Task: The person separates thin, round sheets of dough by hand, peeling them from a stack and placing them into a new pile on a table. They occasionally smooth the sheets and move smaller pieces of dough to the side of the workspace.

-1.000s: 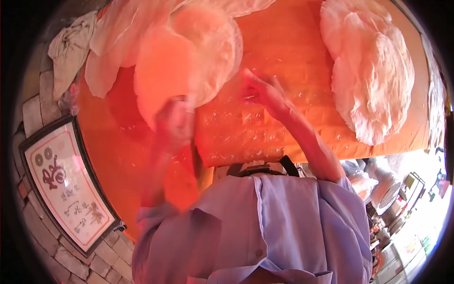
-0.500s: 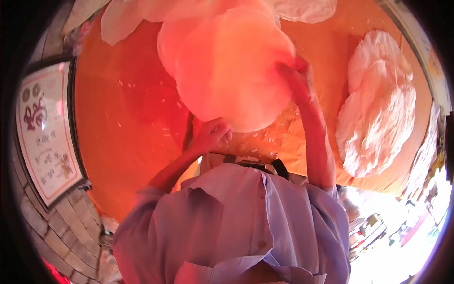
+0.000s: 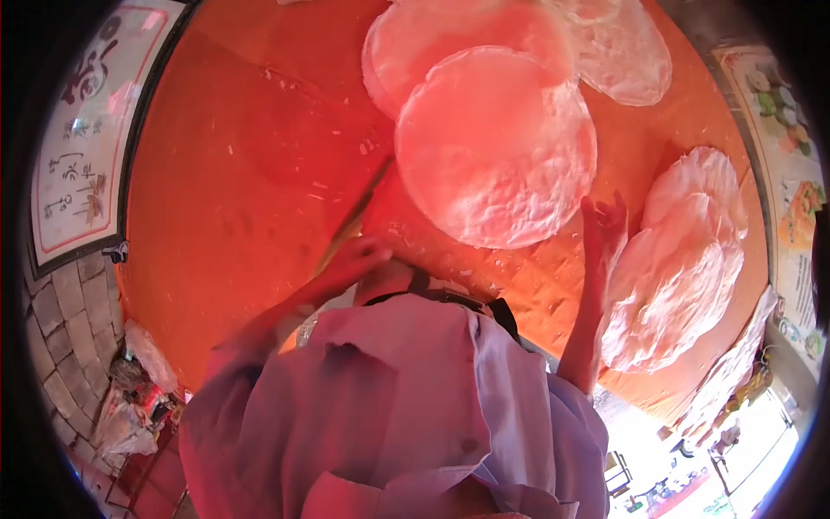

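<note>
The person's right hand stands at right of centre in the frame, fingers spread apart and empty, just beside the lower right rim of a thin round pale flatbread sheet. That sheet lies flat on the orange cloth-covered table, in the upper centre of the frame, and overlaps a second round pale sheet behind it. Whether the fingertips touch the rim cannot be told; they appear just clear of it.

The left hand sits at centre left, low on the cloth near the person's chest. Its fingers appear loosely extended on the fabric, though the view is soft here and the grip cannot be read with certainty.

A stack of crinkled pale round sheets lies at the right of the frame, near the right hand but apart from it. Another pale sheet lies at upper right. A framed white sign with red characters occupies the upper left. The lavender shirt fills the lower centre.
</note>
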Available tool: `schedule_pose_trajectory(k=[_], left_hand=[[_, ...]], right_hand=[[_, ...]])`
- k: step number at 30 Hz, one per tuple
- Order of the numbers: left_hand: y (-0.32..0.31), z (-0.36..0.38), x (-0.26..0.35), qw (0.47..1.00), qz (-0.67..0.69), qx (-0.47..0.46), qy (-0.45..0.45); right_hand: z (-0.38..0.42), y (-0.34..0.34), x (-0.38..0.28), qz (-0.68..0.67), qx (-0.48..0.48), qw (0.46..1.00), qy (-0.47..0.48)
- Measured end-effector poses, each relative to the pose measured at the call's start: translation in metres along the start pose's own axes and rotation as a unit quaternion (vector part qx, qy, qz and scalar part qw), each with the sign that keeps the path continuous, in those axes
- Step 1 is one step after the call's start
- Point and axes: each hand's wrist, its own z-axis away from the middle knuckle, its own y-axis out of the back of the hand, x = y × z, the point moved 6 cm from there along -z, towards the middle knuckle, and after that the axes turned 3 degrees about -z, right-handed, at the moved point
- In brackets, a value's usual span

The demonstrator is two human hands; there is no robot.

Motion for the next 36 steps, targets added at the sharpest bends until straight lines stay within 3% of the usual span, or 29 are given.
schedule_pose_trajectory(k=[2,3,4,5,7,8,10,18,25,27,29,32,36], left_hand=[[0.018,0.038,-0.017,0.982,0.071,-0.158,0.074],[0.025,0.054,-0.043,0.965,0.042,-0.229,0.122],[0.033,0.074,-0.104,0.914,0.124,-0.334,0.197],[0.035,0.093,-0.116,0.896,0.118,-0.350,0.247],[0.039,0.109,-0.126,0.901,0.090,-0.299,0.300],[0.039,0.114,-0.120,0.910,0.071,-0.265,0.310],[0.038,0.120,-0.111,0.927,0.038,-0.205,0.313],[0.045,0.140,-0.085,0.948,-0.046,-0.091,0.300],[0.053,0.167,-0.062,0.944,-0.107,-0.081,0.300],[0.055,0.177,-0.053,0.940,-0.125,-0.091,0.304],[0.055,0.182,-0.040,0.936,-0.140,-0.105,0.304],[0.054,0.176,-0.019,0.934,-0.153,-0.133,0.295],[0.051,0.138,0.011,0.953,-0.127,-0.145,0.235]], right_hand=[[0.005,0.000,-0.018,-0.008,-0.054,0.998,0.043],[0.003,-0.003,-0.030,-0.017,-0.076,0.994,0.071],[0.003,-0.012,-0.030,-0.028,-0.083,0.994,0.058],[0.008,-0.025,-0.035,-0.044,-0.100,0.991,0.081],[0.027,-0.044,-0.059,-0.081,-0.127,0.980,0.129],[0.035,-0.056,-0.061,-0.117,-0.166,0.974,0.105],[0.053,-0.062,-0.082,-0.079,-0.208,0.967,0.125],[0.081,-0.045,-0.088,-0.071,-0.231,0.960,0.142],[0.087,-0.031,-0.062,-0.085,-0.230,0.954,0.170],[0.083,-0.034,-0.049,-0.038,-0.175,0.956,0.234],[0.076,-0.044,-0.039,-0.025,-0.171,0.958,0.227],[0.099,-0.080,-0.040,0.062,-0.255,0.926,0.273],[0.145,-0.120,-0.050,0.199,-0.209,0.860,0.420]])
